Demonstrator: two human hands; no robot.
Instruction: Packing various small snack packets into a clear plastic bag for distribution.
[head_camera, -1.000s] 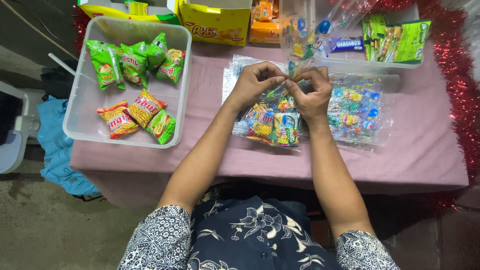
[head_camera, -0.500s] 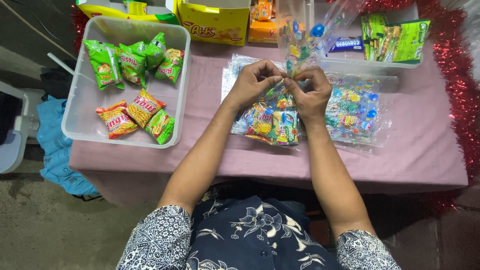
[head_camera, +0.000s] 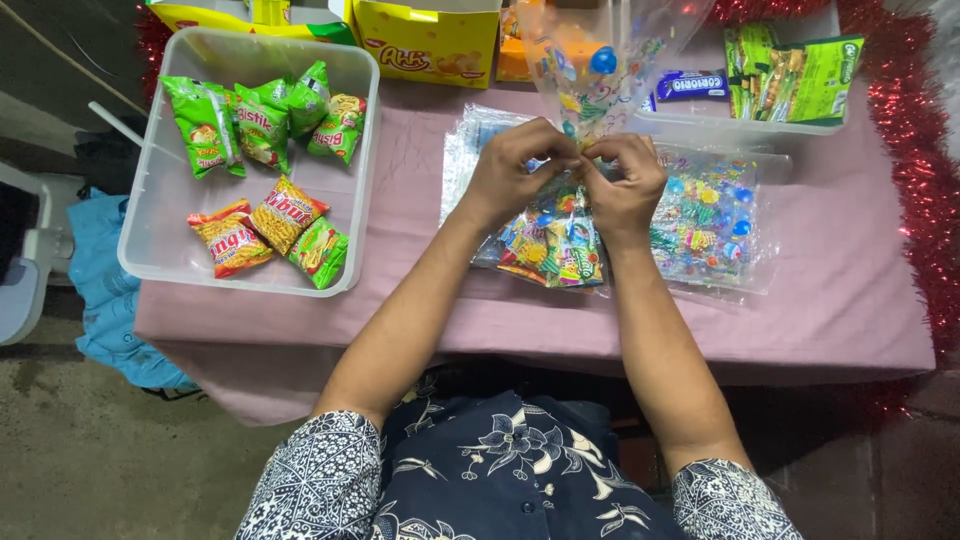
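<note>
My left hand (head_camera: 515, 170) and my right hand (head_camera: 628, 185) meet at the middle of the pink table (head_camera: 420, 300). Both pinch the neck of a clear printed plastic bag (head_camera: 600, 60), whose open top stands up above my fingers. Below my hands the bag's lower part (head_camera: 548, 245) is filled with small colourful snack packets and rests on the table. A flat stack of the same printed clear bags (head_camera: 710, 220) lies to the right of it.
A clear plastic bin (head_camera: 150, 250) at the left holds green, red and orange snack packets (head_camera: 265, 130). Yellow cartons (head_camera: 430, 45) stand at the back. A clear tray (head_camera: 740, 125) with green packets (head_camera: 800, 75) sits at the back right. Red tinsel (head_camera: 920, 180) lines the right edge.
My hands stay together at the bag's neck with small finger movements. The bag's open top has shifted slightly above them.
</note>
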